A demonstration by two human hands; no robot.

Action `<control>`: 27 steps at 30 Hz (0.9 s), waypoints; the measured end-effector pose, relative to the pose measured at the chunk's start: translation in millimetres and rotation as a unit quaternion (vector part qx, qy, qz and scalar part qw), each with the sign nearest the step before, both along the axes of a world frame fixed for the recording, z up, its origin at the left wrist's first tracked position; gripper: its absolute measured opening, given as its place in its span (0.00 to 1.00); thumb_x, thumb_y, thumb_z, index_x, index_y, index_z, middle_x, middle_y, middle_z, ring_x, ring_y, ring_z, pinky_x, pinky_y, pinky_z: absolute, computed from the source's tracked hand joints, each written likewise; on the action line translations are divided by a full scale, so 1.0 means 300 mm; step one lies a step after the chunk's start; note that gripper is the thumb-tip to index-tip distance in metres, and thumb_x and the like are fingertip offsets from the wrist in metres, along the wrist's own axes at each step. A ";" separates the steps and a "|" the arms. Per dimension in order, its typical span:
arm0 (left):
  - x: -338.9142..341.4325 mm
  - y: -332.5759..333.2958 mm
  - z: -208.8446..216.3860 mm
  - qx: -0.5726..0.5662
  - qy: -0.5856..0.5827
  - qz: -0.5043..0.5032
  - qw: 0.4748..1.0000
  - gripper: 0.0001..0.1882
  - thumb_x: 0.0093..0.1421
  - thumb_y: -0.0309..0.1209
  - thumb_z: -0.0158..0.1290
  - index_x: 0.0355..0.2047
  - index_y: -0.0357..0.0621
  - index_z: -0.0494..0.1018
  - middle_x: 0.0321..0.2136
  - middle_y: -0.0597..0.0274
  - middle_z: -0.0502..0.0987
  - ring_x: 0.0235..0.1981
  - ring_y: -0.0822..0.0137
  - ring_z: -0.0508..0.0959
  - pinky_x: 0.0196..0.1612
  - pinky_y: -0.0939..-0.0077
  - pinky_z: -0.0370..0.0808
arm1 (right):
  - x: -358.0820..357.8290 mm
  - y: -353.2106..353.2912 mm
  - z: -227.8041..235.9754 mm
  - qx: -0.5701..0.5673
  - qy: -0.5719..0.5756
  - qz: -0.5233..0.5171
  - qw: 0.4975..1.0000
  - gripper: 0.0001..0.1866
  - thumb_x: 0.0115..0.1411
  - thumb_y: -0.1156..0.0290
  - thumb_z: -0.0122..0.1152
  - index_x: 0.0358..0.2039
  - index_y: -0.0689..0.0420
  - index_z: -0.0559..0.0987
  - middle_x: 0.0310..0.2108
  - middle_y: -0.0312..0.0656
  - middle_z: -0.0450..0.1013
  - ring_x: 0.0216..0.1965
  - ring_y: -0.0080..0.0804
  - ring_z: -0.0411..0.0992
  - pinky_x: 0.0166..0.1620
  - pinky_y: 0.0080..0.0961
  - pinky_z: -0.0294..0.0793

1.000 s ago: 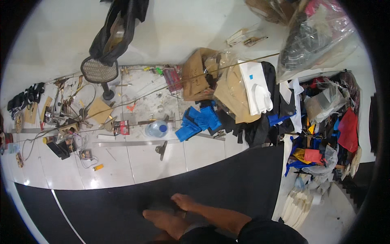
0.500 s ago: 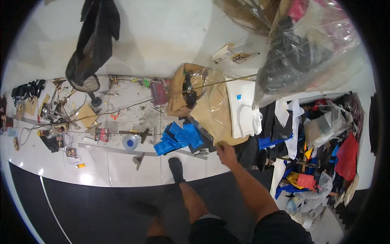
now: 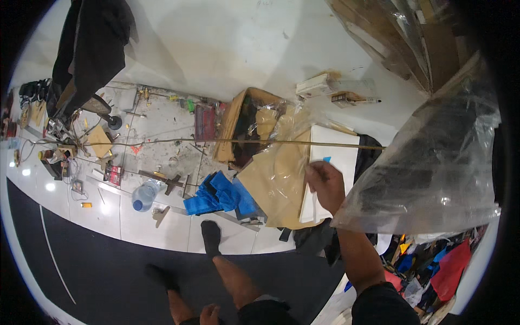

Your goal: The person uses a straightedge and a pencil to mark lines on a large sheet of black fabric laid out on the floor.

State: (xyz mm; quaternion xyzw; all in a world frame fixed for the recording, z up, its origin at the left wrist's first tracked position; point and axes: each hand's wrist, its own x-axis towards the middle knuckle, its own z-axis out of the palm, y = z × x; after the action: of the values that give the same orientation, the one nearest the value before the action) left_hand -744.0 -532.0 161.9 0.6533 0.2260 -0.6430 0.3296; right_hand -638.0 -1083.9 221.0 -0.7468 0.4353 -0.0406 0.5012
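My right hand [image 3: 326, 187] is over a stack of white sheets [image 3: 337, 145], its fingers bent and drawn together. Anything pinched in them is too small or hidden to make out. A small blue piece [image 3: 326, 159] lies on the white sheets just beyond the fingertips. Left of that hand, brown paper [image 3: 265, 181] spreads under clear plastic. Only part of my left hand [image 3: 210, 314] shows at the lower edge, near my leg, and its fingers are mostly hidden. Folded blue fabric [image 3: 219, 195] rests beside the brown paper.
An open cardboard box [image 3: 230, 127] stands against the wall. A thin rod [image 3: 260, 142] crosses above the floor. A large clear plastic bag [image 3: 428, 173] hangs at the right, over colourful scraps [image 3: 449, 271]. A water bottle [image 3: 145, 195] and scattered tools lie left; dark cloth [image 3: 92, 54] hangs upper left.
My right hand has risen from the near edge of the brown paper to over the white sheets. My left hand has come into view at the bottom. The whole view has shifted.
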 end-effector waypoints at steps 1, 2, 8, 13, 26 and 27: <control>0.003 -0.030 0.014 0.003 -0.013 -0.017 1.000 0.19 0.70 0.37 0.48 0.56 0.41 0.72 0.50 0.52 0.76 0.53 0.59 0.74 0.56 0.64 0.71 | 0.063 -0.020 -0.002 0.013 -0.037 -0.041 0.998 0.10 0.67 0.67 0.59 0.41 0.62 0.76 0.23 0.33 0.71 0.20 0.17 0.64 0.24 0.16 0.63; 0.003 -0.053 0.026 0.007 -0.026 -0.033 0.999 0.19 0.70 0.37 0.48 0.55 0.41 0.72 0.49 0.51 0.76 0.53 0.59 0.74 0.56 0.64 0.71 | 0.117 -0.050 -0.002 0.005 -0.088 -0.052 0.995 0.11 0.67 0.67 0.59 0.44 0.61 0.76 0.25 0.33 0.71 0.21 0.16 0.64 0.24 0.15 0.62; 0.081 0.021 0.043 -0.080 -0.239 -0.090 0.964 0.17 0.68 0.39 0.50 0.49 0.39 0.75 0.41 0.53 0.77 0.44 0.57 0.76 0.49 0.63 0.73 | 0.256 -0.286 -0.006 0.049 -0.235 -0.341 0.909 0.19 0.62 0.72 0.58 0.54 0.54 0.73 0.39 0.32 0.71 0.29 0.18 0.68 0.23 0.10 0.60; 0.154 0.004 0.103 -0.023 -0.164 0.053 0.985 0.16 0.67 0.38 0.51 0.44 0.38 0.75 0.36 0.55 0.77 0.39 0.58 0.75 0.45 0.62 0.73 | 0.242 -0.521 -0.025 0.060 -0.297 -0.459 0.835 0.26 0.61 0.75 0.58 0.60 0.51 0.67 0.41 0.37 0.70 0.32 0.22 0.71 0.16 0.14 0.57; 0.209 -0.092 0.134 0.045 -0.066 0.060 0.995 0.21 0.66 0.42 0.51 0.49 0.38 0.76 0.41 0.55 0.77 0.43 0.62 0.75 0.46 0.68 0.72 | 0.339 -0.539 -0.177 -0.243 -0.167 -0.266 0.918 0.34 0.55 0.65 0.73 0.55 0.62 0.65 0.31 0.37 0.71 0.23 0.20 0.66 0.21 0.18 0.65; 0.229 -0.106 0.146 0.057 -0.042 0.097 0.993 0.21 0.66 0.42 0.51 0.48 0.37 0.76 0.41 0.55 0.77 0.42 0.62 0.75 0.46 0.68 0.72 | 0.337 -0.553 -0.199 -0.333 -0.181 -0.251 0.891 0.35 0.55 0.65 0.73 0.57 0.63 0.65 0.30 0.37 0.71 0.23 0.21 0.67 0.21 0.18 0.65</control>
State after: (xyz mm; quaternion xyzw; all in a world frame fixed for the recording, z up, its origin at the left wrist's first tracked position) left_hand -675.3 -563.6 205.8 0.6719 0.3107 -0.5663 0.3623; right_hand -537.0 -1249.6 161.2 -0.7158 0.4709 -0.4418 0.2660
